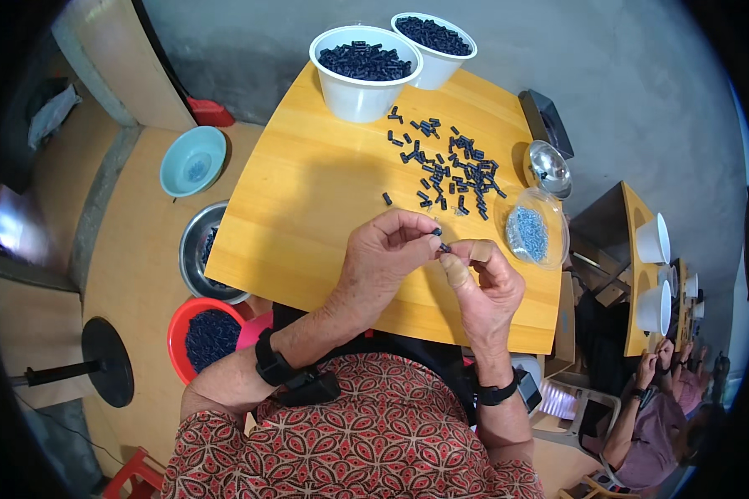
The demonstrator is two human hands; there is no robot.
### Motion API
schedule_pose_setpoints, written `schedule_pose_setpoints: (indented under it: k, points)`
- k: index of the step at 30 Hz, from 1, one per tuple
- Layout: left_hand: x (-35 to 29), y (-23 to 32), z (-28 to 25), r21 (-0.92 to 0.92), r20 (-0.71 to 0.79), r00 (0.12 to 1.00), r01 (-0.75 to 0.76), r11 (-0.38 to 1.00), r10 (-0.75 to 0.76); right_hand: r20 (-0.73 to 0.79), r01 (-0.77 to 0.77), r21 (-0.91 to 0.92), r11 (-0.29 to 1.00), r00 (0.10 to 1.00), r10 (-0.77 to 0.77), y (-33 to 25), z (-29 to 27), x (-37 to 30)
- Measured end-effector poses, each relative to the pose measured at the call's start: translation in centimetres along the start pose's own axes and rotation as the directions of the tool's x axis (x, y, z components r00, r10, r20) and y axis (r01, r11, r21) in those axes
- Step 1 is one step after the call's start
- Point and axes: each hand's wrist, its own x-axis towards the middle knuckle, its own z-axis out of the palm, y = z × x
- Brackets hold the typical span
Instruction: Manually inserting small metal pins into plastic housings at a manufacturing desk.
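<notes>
Left grip point(373, 258), right grip point(489, 291) nearly meeting, both pinched (thumbs point(455, 273) toward forefingers point(406, 219)); forearms point(223, 386) angled inward.

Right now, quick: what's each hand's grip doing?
Left hand: closed, pinching a black piece.
Right hand: closed, pinching a dark bit; whether it's the same piece can't be told.

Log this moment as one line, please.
left fingers: pinching small dark piece; right fingers: same piece; yellow wooden table: scattered black cylindrical pieces
</notes>
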Motion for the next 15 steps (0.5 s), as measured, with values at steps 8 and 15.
schedule_pose_setpoints:
  k: [8,15]
  points:
    - [-0.6,-0.1,0.4,-0.030,0.017,1.000,-0.022,0.999,0.022,-0.148,-0.025,0.040,0.999,0.988,0.031,-0.2,1.2,-0.2]
    - [-0.8,0.2,0.5,-0.042,0.040,0.996,0.079,0.996,-0.077,-0.180,-0.030,0.059,0.998,0.983,0.040,-1.1,0.1,0.2]
